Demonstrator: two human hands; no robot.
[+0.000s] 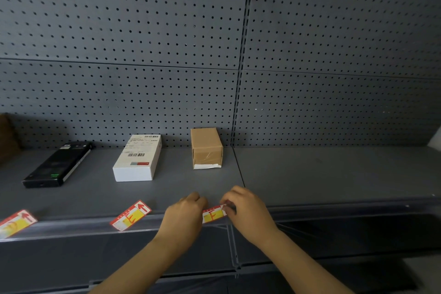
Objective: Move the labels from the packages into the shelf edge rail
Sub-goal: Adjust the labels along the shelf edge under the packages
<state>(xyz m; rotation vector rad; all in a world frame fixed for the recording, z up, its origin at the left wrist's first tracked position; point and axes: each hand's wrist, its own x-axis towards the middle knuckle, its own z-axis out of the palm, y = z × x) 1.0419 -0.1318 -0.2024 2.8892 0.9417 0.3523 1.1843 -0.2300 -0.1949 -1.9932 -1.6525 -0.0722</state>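
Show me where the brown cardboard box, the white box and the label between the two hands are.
brown cardboard box (206, 148): head view, front face.
white box (140, 155): head view, printed top.
label between the hands (213, 215): head view, yellow middle.

Matt grey perforated metal backboard (119, 31), brown cardboard box (206, 148), glossy clear plastic edge rail (71, 229).

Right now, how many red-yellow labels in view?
3. Left label and middle label lie on the shelf's front edge; right label is pinched between left hand and right hand.
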